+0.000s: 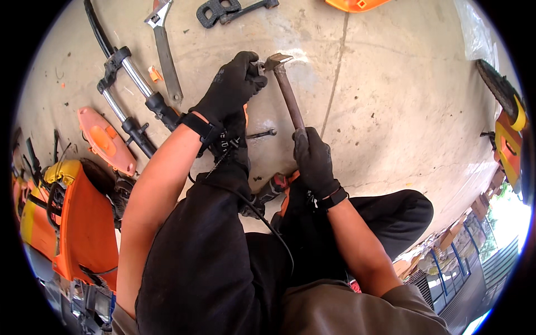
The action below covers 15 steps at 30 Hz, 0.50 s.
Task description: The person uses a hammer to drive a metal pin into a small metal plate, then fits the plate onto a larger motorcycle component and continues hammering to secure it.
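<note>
My gloved right hand [312, 159] grips the wooden handle of a hammer [288, 92], its head raised toward the upper middle. Just left of the head, my gloved left hand [234, 84] is closed on a small metal piece [260, 68], mostly hidden by the fingers; I cannot tell if it touches the hammer. A small wrench [262, 134] lies on the concrete floor [379, 111] below the left hand. A red-and-black power tool [271, 191] rests between my legs.
A black-and-silver fork [134, 78], a large adjustable wrench [167, 61], an orange plate [106, 139] and black pedals [215, 12] lie at the upper left. Orange body panels [84, 229] crowd the left. A yellow item with a tyre [497, 89] is at the right, with cartons [480, 206] behind.
</note>
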Available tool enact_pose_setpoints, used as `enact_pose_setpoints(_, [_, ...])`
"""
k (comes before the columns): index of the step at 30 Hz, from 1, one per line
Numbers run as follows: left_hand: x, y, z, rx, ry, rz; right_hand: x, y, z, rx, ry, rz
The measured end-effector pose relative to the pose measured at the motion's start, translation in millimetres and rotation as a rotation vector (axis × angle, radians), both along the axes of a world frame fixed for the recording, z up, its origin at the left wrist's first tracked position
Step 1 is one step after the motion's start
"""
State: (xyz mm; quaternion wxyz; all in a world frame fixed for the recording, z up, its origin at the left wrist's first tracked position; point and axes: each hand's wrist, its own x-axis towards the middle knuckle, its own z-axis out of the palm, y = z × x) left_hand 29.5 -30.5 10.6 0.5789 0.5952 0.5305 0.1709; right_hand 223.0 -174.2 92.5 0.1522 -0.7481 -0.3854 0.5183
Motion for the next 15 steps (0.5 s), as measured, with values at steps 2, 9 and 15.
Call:
enact_pose_setpoints(2, [-4,1,0,0.004,-0.020,-0.018,1,0,3,0.022,0.020,-0.026])
enact_pose_setpoints(9, [-3,2,-6,-0.145,-0.119,0.012,5,-9,-7,0.063,-0.105,0.150])
enact_pose_setpoints(15, [-8,1,-13,0.127,0.063,-0.108,6,5,12,0.050,0.005,0.007])
